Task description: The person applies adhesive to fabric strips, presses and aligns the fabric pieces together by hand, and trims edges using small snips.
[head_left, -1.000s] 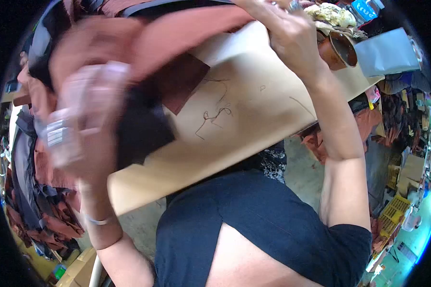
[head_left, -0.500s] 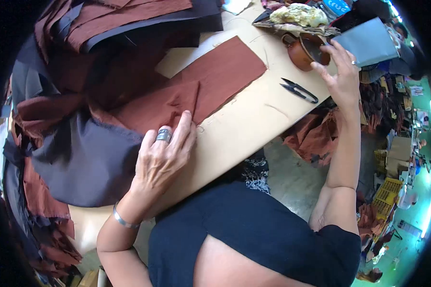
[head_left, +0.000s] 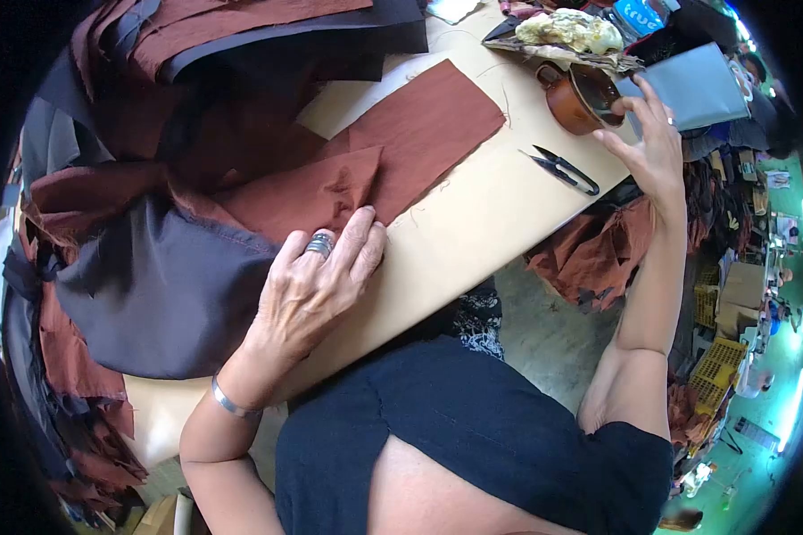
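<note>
My left hand (head_left: 317, 276), with rings, is closed at the near edge of a reddish-brown cloth strip (head_left: 446, 120), its fingertips on a folded part; the thumb is hidden. Dark grey cloth (head_left: 165, 294) bunches to its left. At the brown cup (head_left: 573, 102), my right hand (head_left: 608, 120) has thumb and fingers apart by the rim, nothing visible between them. Black thread snips (head_left: 567, 171) lie on the table just below the cup, blades pointing left.
Layered reddish-brown and dark cloth (head_left: 268, 31) covers the table's upper left. A grey-blue flat box (head_left: 696, 87), a crumpled cream bundle (head_left: 571, 31) and a blue-labelled item (head_left: 641, 16) are at the upper right. Cloth scraps (head_left: 593, 254) hang beyond the table edge (head_left: 473, 267).
From a blur at the left, my left hand has come right onto the strip, now laid flat. My right hand has moved down to the cup. The snips now show on the table.
</note>
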### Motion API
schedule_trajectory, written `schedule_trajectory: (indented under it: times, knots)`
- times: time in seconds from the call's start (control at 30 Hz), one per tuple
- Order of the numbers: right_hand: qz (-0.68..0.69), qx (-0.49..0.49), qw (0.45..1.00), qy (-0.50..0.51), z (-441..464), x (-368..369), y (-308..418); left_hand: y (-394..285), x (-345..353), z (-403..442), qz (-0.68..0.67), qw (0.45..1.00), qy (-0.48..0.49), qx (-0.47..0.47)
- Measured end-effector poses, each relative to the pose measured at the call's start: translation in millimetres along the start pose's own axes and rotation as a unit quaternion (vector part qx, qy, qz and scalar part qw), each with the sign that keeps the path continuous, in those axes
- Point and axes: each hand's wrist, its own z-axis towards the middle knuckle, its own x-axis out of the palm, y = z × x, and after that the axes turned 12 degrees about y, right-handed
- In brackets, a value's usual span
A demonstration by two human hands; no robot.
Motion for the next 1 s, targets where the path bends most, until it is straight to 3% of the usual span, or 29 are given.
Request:
schedule_trajectory:
  times: [0.13,0.23,0.43,0.53,0.63,0.73,0.83,1.0]
  knots:
    - [-0.030,-0.056,0.998,-0.014,-18,-2,26,0,0,0,-0.004,1.000,-0.006,0.003]
    - [0.105,-0.126,0.986,0.007,-22,7,70,-1,0,0,-0.006,1.000,0.000,-0.001]
    - [0.241,-0.108,0.963,0.060,-7,53,93,-3,3,0,0.013,1.000,-0.023,-0.002]
    - [0.200,-0.098,0.971,0.089,-5,63,92,-2,4,0,0.017,1.000,-0.020,-0.001]
    - [0.004,-0.079,0.996,0.035,-9,56,104,-4,3,-1,0.012,1.000,-0.005,-0.012]
    - [-0.074,-0.123,0.990,0.013,-17,58,111,-3,2,-1,0.021,1.000,-0.005,-0.010]
    - [-0.067,-0.160,0.984,0.030,-21,45,117,-6,-1,-3,0.010,0.999,0.039,-0.028]
    - [-0.186,-0.158,0.969,-0.023,-5,54,96,-8,-1,-3,0.009,0.998,0.043,-0.039]
